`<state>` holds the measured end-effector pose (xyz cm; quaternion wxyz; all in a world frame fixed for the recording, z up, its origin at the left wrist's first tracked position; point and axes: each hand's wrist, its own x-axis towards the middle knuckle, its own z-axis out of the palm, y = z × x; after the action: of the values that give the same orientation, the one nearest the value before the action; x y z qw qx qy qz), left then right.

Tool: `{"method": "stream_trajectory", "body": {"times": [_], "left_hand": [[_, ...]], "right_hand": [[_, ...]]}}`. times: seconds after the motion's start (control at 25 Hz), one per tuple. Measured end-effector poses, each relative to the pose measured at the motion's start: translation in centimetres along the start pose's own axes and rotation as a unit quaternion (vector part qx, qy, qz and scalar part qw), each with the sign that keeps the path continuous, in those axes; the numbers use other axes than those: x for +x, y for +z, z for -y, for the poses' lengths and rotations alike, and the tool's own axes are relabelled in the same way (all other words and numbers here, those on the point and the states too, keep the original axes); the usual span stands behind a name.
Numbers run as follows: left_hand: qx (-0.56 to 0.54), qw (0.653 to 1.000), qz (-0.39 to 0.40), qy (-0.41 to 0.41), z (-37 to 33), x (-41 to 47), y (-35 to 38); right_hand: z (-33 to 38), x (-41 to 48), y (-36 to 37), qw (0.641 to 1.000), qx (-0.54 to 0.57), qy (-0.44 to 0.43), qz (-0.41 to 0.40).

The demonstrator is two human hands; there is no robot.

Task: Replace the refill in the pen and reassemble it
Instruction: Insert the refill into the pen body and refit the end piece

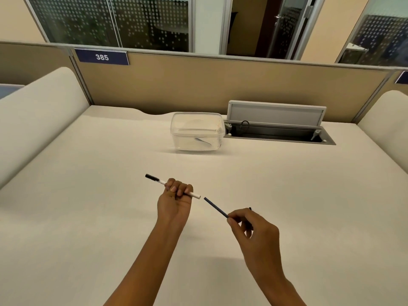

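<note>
My left hand (pixel 176 196) is closed around a white pen barrel (pixel 195 195) with a black cap (pixel 152 177) at its far left end. The barrel's open end points right. My right hand (pixel 249 226) pinches a thin dark blue refill (pixel 215 206) between thumb and fingers. The refill's free tip sits just right of the barrel's open end, a small gap apart and nearly in line with it. A small dark piece (pixel 250 208) pokes out behind my right fingers; I cannot tell what it is.
A clear plastic box (pixel 197 131) stands at the back of the cream desk (pixel 88 217). Right of the box lies an open cable hatch (pixel 278 134) with its grey lid raised. A tan partition with a "385" label (pixel 102 57) closes the far edge.
</note>
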<state>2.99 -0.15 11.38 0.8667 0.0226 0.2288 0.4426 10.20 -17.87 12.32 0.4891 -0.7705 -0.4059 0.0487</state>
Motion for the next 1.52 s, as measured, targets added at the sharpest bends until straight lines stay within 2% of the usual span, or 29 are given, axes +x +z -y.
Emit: {"method": "stream_trajectory", "body": {"times": [0.48,0.92,1.2,1.52], "left_hand": [[-0.008,1.000,0.002,-0.006,0.7,-1.8,0.1],[-0.045,0.998,-0.031,-0.026,1.2,-3.2,-0.7],[-0.073,0.996,-0.043,-0.023,1.5,-3.7,-0.8],[-0.082,0.994,-0.047,-0.050,1.8,-4.3,-0.7]], "right_hand": [[1.3,-0.8,-1.0,0.997,-0.046,-0.053,-0.032],[1.8,-1.1,-1.6,0.992,-0.076,-0.072,-0.065],[1.8,-2.3,-1.0,0.992,-0.076,-0.085,-0.044],[2.4,-0.7,-1.1,0.998,0.016,-0.045,-0.029]]}}
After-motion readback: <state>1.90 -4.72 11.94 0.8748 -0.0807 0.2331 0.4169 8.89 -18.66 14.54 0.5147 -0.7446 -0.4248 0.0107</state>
